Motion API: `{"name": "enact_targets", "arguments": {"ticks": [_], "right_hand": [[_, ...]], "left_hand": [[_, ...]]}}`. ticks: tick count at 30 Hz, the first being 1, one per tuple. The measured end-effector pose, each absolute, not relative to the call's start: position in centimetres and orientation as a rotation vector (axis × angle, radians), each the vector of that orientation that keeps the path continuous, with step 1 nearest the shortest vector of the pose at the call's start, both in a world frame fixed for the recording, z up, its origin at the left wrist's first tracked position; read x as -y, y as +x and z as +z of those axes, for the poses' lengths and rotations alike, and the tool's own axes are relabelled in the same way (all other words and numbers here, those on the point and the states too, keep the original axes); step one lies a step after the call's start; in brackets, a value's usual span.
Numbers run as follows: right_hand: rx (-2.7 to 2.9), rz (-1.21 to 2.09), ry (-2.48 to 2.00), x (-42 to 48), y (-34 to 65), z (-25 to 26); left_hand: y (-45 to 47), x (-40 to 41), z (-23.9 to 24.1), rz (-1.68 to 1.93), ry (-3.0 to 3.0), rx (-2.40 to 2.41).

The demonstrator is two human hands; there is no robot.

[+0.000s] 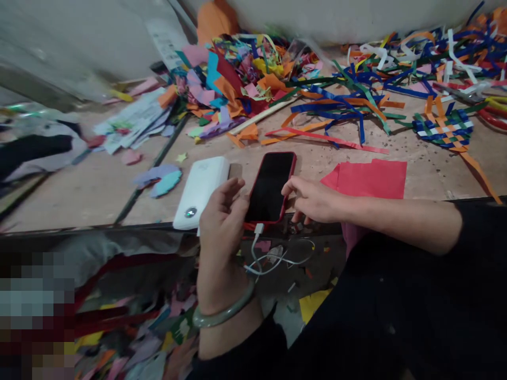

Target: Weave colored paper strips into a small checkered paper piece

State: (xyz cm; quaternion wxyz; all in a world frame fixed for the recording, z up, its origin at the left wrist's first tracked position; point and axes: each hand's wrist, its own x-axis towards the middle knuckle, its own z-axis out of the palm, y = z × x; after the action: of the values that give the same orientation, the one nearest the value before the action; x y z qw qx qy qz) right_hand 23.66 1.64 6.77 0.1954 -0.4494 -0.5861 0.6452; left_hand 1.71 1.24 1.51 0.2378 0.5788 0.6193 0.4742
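Note:
A smartphone (272,186) in a red case lies at the table's front edge, its screen dark. White cable (258,253) hangs below its lower end, with the plug close to the case. Beside the phone's left edge is my left hand (225,211), fingers loosely bent and apart, thumb close to the case. My right hand (311,199) reaches in from the right, its index fingertip at the phone's right edge and the other fingers spread. A white power bank (202,192) with a small round display lies left of the phone, partly behind my left hand.
Red paper (372,179) lies right of the phone. Cut paper strips (348,105) and scraps (237,74) pile along the wall. A woven paper piece (446,129) and red-and-yellow-handled pliers (493,111) are at right. Paper scraps (146,338) cover the floor.

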Motion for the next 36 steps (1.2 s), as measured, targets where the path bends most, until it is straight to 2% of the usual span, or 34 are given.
{"name": "enact_targets", "arguments": {"ticks": [10, 23, 36], "right_hand": [[1.505, 1.84, -1.307, -1.9, 23.6, 7.0], [1.59, 1.836, -1.305, -1.9, 23.4, 7.2], [1.553, 1.814, -1.315, -1.9, 23.4, 7.3]], "left_hand": [[1.4, -2.0, 1.4, 1.281, 1.57, -1.621], [0.3, -2.5, 1.2, 1.211, 1.587, -1.452], [0.8, -2.2, 1.2, 1.239, 1.551, -1.509]]}}
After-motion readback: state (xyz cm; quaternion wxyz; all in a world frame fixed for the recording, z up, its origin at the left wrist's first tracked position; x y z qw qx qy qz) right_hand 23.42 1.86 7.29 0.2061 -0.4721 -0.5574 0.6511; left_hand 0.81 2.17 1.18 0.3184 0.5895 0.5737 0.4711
